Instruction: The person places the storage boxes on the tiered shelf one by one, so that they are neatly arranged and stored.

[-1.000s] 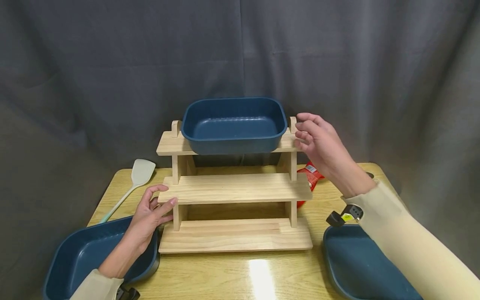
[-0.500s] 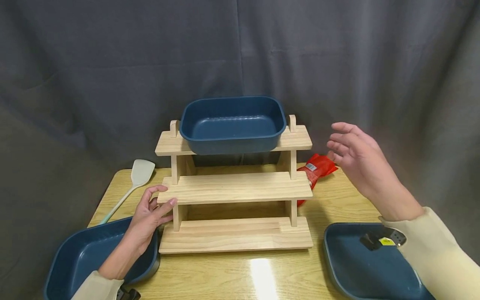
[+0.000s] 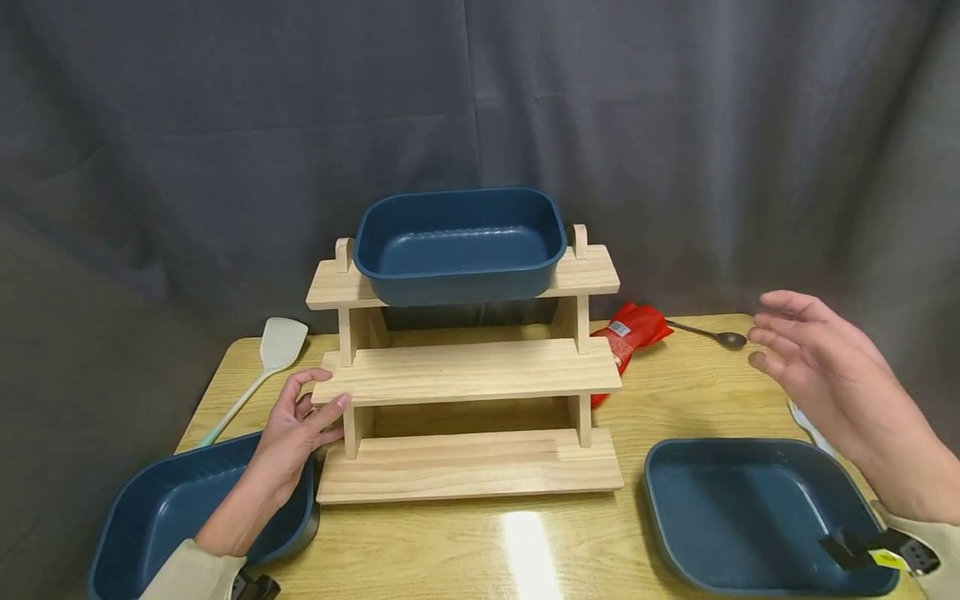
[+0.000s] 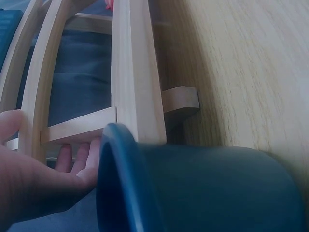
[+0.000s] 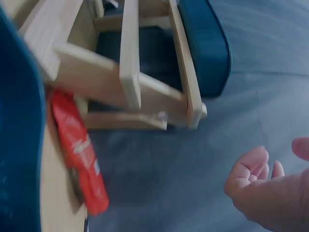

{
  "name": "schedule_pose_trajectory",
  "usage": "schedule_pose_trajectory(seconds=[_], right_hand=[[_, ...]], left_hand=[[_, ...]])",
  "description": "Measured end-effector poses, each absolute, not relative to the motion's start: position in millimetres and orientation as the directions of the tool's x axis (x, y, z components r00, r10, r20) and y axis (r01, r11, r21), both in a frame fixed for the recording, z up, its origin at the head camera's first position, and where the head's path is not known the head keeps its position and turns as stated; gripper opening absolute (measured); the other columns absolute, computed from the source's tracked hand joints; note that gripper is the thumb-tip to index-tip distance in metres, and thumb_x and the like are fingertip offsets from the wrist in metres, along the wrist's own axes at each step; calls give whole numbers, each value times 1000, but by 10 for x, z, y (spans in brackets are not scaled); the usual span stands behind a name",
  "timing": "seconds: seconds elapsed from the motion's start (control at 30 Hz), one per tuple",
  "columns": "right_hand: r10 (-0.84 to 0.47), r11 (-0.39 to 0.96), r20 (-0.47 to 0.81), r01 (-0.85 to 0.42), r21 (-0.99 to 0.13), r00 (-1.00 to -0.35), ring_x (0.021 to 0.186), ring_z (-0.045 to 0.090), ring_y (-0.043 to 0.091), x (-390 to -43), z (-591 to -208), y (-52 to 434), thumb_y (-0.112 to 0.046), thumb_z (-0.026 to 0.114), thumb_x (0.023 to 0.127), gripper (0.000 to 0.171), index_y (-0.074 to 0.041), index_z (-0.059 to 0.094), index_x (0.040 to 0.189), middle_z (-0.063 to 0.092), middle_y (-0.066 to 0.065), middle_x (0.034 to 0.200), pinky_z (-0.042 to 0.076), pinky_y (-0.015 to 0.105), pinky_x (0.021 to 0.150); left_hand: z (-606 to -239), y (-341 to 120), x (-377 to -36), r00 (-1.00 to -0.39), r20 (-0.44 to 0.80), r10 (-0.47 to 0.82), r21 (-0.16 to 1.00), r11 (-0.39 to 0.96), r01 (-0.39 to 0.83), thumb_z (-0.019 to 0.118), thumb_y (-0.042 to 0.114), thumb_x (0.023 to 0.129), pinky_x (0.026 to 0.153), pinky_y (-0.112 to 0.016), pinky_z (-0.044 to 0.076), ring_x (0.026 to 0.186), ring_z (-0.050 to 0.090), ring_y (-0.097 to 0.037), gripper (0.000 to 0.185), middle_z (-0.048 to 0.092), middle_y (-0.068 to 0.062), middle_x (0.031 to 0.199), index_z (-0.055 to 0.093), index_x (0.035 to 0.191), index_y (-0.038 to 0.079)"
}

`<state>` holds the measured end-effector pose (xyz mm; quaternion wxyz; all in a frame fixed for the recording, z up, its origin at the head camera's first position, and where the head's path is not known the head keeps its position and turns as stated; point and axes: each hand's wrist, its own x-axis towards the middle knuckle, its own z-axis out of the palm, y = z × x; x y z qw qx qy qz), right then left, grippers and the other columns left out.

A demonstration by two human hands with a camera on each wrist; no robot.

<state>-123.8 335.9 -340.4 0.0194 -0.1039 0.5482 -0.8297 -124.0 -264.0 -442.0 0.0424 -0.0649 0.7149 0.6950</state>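
Observation:
A three-tier wooden shelf stand (image 3: 465,371) stands mid-table, with a blue plastic bin (image 3: 461,287) on its top tier. My left hand (image 3: 296,437) grips the left end of the middle tier, thumb at the front edge. In the left wrist view, several fingers (image 4: 79,162) reach under a side piece of the stand. My right hand (image 3: 840,383) is in the air at the right, holding nothing, its fingers loosely bent. Below it sits a second blue bin (image 3: 750,508). A third blue bin (image 3: 150,508) lies under my left forearm.
A white spatula (image 3: 281,346) lies at the back left of the table (image 3: 420,550). Behind the stand's right side is a red packet (image 3: 637,329), with a dark spoon (image 3: 727,339) beside it. A white utensil handle (image 3: 810,425) shows behind the right bin. A grey curtain (image 3: 480,100) hangs behind.
My right hand has moved away from the stand's top right corner, out to the right and down, uncovering the red packet and the spoon. My left hand stays on the stand.

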Motion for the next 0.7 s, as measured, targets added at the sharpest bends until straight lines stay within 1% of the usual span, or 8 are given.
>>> schedule_pose_trajectory(seconds=[0.1,0.2,0.3,0.47,0.53,0.7], right_hand=[[-191,-446,201,-97,-890,-961,110,67,23,-1149,-3489,3595,8,32,115,40,-1,58,144,63,9,129,57,33,88],[-203,-472,242,-122,-873,-949,113,69,25,-1075,-3598,3813,12,25,114,45,2,56,146,67,12,128,58,34,89],[-182,-444,278,-173,-879,-943,113,70,24,-1022,-3705,4002,11,23,114,48,2,56,147,68,11,130,57,33,88],[-168,-460,323,-215,-861,-931,110,71,24,-973,-3906,4285,11,19,114,52,4,59,145,73,12,126,59,32,84],[-179,-509,330,-199,-837,-927,108,72,26,-952,-4005,4392,12,17,113,53,5,60,144,74,14,125,60,34,83],[-205,-568,327,-160,-807,-923,108,74,28,-879,-4253,4639,13,15,112,57,3,59,148,74,17,125,62,36,82]], left_hand=[[-4419,-2644,-1241,-989,-148,-32,988,31,-149,73,21,109,94,-39,58,116,64,-17,47,59,-5,125,44,146,21],[-4416,-2647,-1238,-989,-146,-30,989,34,-147,73,23,109,94,-38,58,117,64,-17,47,59,-5,126,44,146,21],[-4407,-2651,-1245,-989,-144,-28,989,34,-145,74,23,109,94,-38,58,116,64,-18,47,58,-5,126,44,145,22],[-4398,-2649,-1251,-988,-153,-36,988,24,-154,73,22,109,93,-37,58,115,64,-17,46,59,-4,123,45,144,22],[-4402,-2645,-1248,-987,-157,-39,987,22,-158,73,21,109,93,-37,58,115,64,-16,45,59,-3,123,45,144,22],[-4402,-2631,-1247,-986,-160,-45,987,24,-161,73,20,109,92,-37,59,115,65,-16,45,60,-3,123,44,144,21]])
